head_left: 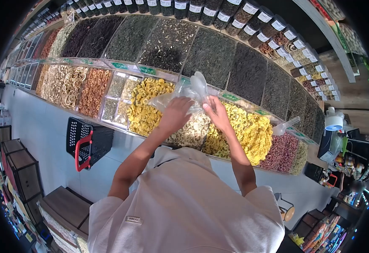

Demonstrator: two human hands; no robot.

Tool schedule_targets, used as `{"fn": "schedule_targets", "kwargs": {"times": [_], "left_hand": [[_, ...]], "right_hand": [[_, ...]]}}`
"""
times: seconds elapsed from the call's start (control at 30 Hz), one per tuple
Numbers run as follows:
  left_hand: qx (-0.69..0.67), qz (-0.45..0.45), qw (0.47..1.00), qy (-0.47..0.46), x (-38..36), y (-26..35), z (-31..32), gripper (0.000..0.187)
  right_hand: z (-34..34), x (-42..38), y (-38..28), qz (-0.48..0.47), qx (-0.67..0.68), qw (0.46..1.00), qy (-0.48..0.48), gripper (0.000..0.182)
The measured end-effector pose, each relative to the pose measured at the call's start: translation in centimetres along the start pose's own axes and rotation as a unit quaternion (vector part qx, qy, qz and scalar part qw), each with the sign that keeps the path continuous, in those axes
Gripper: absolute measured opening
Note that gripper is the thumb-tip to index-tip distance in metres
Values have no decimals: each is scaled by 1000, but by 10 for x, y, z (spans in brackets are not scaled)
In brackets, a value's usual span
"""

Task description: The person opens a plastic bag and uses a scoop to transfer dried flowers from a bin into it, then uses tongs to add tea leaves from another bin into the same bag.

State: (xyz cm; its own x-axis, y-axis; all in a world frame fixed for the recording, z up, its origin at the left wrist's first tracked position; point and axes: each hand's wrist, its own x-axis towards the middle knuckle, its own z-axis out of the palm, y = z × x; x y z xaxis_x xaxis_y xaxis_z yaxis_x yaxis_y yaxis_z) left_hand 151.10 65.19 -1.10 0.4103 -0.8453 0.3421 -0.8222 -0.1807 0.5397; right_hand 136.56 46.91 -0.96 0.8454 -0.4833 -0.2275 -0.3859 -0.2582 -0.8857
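Observation:
A clear plastic bag (162, 101) spreads over the bins, with my left hand (177, 111) closed on it, knuckles up. Just to the right, the fingers of my right hand (216, 111) are bent around the lower end of a translucent plastic scoop (199, 84), whose rounded end points away from me. Part of the bag lies behind the scoop, and my fingertips are partly hidden. Beneath my hands is a bin of pale dried slices (189, 133). Yellow dried flowers fill the bins to the left (144, 114) and to the right (243, 135).
Dark dried teas (209, 52) fill the far row of bins, with labelled jars (180, 8) behind. Another plastic scoop (286, 125) rests at the right by dried pink buds (279, 152). A black basket with a red handle (89, 141) stands on the floor at left.

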Motion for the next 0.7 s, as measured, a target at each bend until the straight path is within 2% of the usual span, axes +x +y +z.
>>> {"fn": "schedule_targets", "kwargs": {"times": [0.07, 0.13, 0.17, 0.2, 0.23, 0.27, 0.33, 0.37, 0.43, 0.47, 0.5, 0.53, 0.57, 0.6, 0.63, 0.67, 0.7], "left_hand": [[-14, 23, 999, -24, -3, 1, 5, 37], [89, -19, 957, -275, 2, -17, 19, 27], [89, -20, 958, -273, 1, -22, 24, 27], [87, 23, 958, -272, 2, -23, 24, 24], [84, 66, 957, -271, 2, -25, 23, 20], [86, 64, 957, -270, -1, -26, 22, 20], [57, 77, 932, -351, -1, -19, 8, 19], [58, 76, 932, -350, -5, -22, 8, 19], [82, 135, 967, -199, -15, -28, 8, 17], [81, 136, 967, -197, -17, -30, 11, 17], [71, 113, 975, -180, -15, -25, 2, 21], [60, 89, 981, -163, -13, -21, -5, 25], [58, 90, 981, -163, -11, -15, -12, 25], [-9, 48, 988, -145, -10, -9, -19, 32], [-77, 6, 989, -125, -10, -5, -21, 39], [-79, 7, 989, -125, -12, -5, -18, 39], [-80, -49, 995, -29, -14, -5, -14, 46]], "right_hand": [[1, 13, -8, 11, -6, 999, -32, 57], [7, 26, -18, -14, -88, 992, -91, 60], [13, 35, -9, -24, -77, 992, -101, 63], [13, 43, -9, -27, -77, 991, -102, 63], [13, 51, -9, 6, -89, 987, -131, 62], [14, 55, -8, 39, -100, 981, -160, 62], [13, 56, -11, 21, -137, 981, -138, 63], [15, 56, -8, 15, -152, 979, -134, 65], [15, 55, 4, 10, -169, 977, -130, 66], [14, 53, 10, -53, -152, 982, -102, 66], [12, 51, 14, -115, -134, 982, -73, 67], [5, 40, -4, -114, -135, 982, -73, 67], [-6, 26, -23, -69, -145, 986, -36, 64], [-16, 15, -40, -24, -155, 988, 0, 62], [-28, 7, -42, -31, -191, 981, 31, 61], [-42, 2, -43, -39, -227, 971, 63, 60], [-57, -3, -45, -44, -295, 949, 100, 61]]}}
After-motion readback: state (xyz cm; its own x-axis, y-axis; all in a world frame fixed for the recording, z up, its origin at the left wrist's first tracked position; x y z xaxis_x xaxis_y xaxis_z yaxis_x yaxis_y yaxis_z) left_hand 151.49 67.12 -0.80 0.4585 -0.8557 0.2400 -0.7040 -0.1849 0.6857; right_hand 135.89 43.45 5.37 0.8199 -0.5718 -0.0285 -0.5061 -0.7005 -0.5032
